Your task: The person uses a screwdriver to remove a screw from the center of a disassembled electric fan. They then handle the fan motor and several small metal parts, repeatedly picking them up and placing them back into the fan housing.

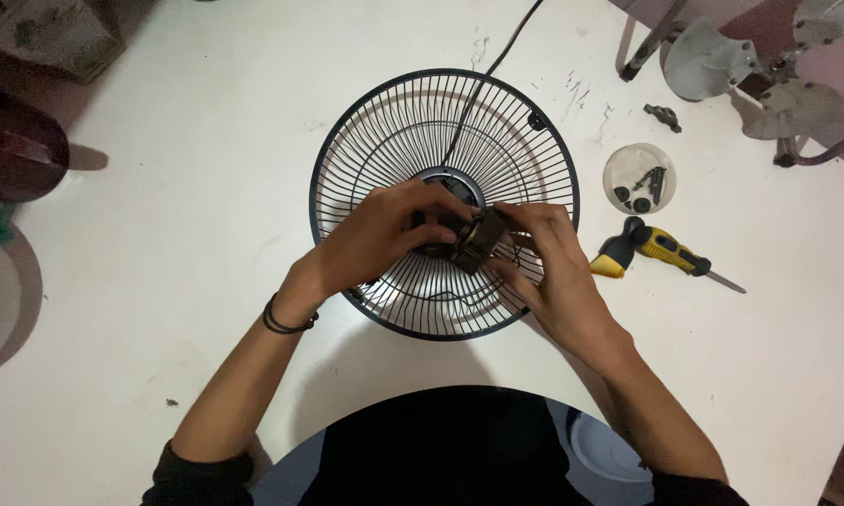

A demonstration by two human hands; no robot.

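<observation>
A round black wire fan guard (pixel 365 131) lies flat on the white table, with a black cable (pixel 497 56) running from its hub toward the far edge. Over the hub both hands hold a small dark motor block (pixel 479 241). My left hand (pixel 380 234) grips it from the left, fingers curled around its near side. My right hand (pixel 548 258) pinches it from the right with thumb and fingertips. A dark band circles my left wrist. The hub underneath is mostly hidden by the hands.
A yellow and black screwdriver (pixel 661 248) lies right of the guard. Behind it is a small clear dish (pixel 637 178) with dark screws and caps. A loose dark piece (pixel 663 116) and grey fan blades (pixel 769 66) sit at the far right. A dark round object (pixel 14 150) is at left.
</observation>
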